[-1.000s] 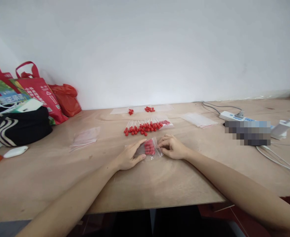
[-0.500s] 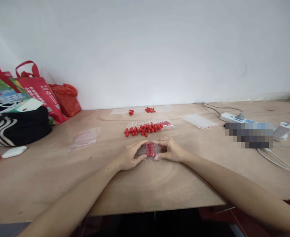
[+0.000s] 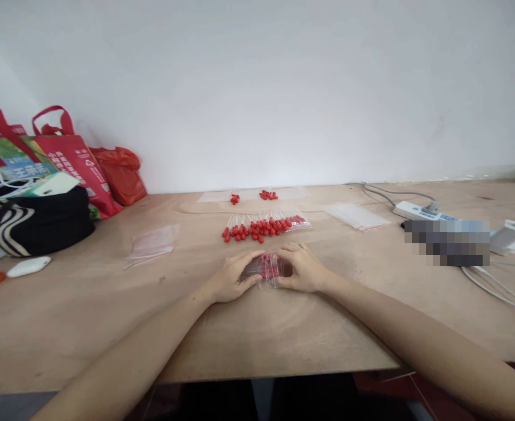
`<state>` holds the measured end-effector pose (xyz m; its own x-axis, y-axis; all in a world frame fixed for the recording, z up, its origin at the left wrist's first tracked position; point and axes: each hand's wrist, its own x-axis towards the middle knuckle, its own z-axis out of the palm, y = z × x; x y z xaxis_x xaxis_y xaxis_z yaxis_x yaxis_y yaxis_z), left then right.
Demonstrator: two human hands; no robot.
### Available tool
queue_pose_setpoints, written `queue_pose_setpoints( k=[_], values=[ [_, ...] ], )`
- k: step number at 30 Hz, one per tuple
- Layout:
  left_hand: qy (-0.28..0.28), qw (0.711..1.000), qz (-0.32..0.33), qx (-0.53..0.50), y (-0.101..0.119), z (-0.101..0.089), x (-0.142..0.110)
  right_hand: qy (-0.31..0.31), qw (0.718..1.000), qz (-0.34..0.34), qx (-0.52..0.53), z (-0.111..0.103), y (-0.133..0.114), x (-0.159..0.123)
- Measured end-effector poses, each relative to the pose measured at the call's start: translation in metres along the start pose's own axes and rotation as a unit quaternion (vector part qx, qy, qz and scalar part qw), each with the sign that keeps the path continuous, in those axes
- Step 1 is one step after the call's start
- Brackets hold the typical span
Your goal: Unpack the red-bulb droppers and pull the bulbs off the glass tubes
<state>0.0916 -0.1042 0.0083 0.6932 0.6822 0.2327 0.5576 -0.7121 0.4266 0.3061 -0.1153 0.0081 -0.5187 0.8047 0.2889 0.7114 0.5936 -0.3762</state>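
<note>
A clear plastic bag [image 3: 270,266] with red-tipped pieces inside lies at the middle front of the table, between my hands. My left hand [image 3: 235,276] grips its left end, thumb and fingers curved round it. At the right end, my right hand [image 3: 299,268] holds the bag's edge between thumb and fingers. Just beyond is a row of white sticks with red bulb-shaped heads [image 3: 257,228], heads toward me. A clear bag with a red strip [image 3: 300,222] lies at the row's right end.
Flat clear bags lie in a stack at left [image 3: 153,244] and in another at right [image 3: 356,216]. Small red pieces [image 3: 268,195] rest on clear sheets near the wall. Carrier bags [image 3: 75,164] and a black pouch [image 3: 42,222] stand left; a power strip [image 3: 424,211] with cables lies right.
My right hand has shifted slightly along the bag, and the bag's right end now looks folded closer over the red pieces. The left hand keeps its hold. The view has moved slightly.
</note>
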Motion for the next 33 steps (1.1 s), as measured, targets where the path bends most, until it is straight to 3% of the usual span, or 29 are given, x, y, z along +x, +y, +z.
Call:
queue_pose_setpoints(
  k=[13,21,26,29,33],
  values=[
    [-0.001,1.0,-0.001,-0.001,0.0,0.001,0.001,-0.019,1.0,0.011,-0.015,-0.003,-0.005,-0.001],
    [-0.014,1.0,-0.014,0.004,0.003,-0.001,-0.001,0.002,0.997,-0.038,0.06,0.001,0.004,0.0],
    [-0.017,1.0,-0.02,0.005,0.005,-0.003,0.0,0.025,0.988,0.008,0.153,-0.01,0.023,-0.005],
    [-0.016,0.999,-0.026,0.012,0.005,-0.002,0.0,-0.002,0.976,0.026,0.214,-0.016,0.031,-0.011],
    [-0.015,1.0,-0.021,0.012,0.003,-0.002,0.0,-0.037,0.966,-0.018,0.255,-0.013,0.032,-0.012]
  ],
)
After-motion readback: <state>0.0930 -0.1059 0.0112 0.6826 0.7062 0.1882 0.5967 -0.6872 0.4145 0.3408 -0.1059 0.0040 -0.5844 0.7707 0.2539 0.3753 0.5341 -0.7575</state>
